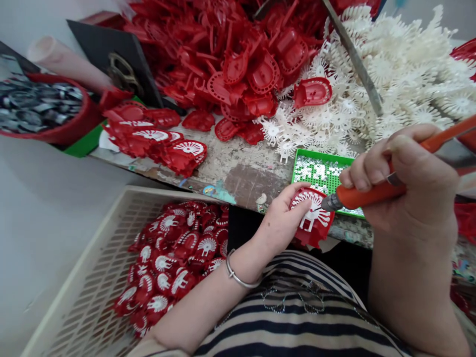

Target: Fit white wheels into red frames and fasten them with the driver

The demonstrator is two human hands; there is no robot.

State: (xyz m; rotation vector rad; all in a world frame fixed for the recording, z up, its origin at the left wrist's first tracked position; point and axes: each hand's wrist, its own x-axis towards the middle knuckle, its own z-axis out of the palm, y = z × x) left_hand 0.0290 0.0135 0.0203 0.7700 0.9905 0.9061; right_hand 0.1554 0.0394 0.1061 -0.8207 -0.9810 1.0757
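Note:
My left hand (284, 218) grips a red plastic part (323, 232) at the table's front edge, with a white fan-shaped piece (309, 206) lying in it. My right hand (401, 183) is wrapped round an orange electric screwdriver (366, 197). Its grey tip points left and meets the white piece near its middle; whether a screw sits under the tip is too small to tell. Just behind the held part is a green tray (327, 157) with many small silvery pieces, partly hidden by my right hand and the screwdriver.
Red parts (230, 64) are heaped at the back, white fan pieces (405, 74) at the back right. Red parts with white inserts (167, 141) lie stacked on the left of the worn table (249, 183). A cream crate (92, 263) holds more below. A red bucket (70, 124) stands far left.

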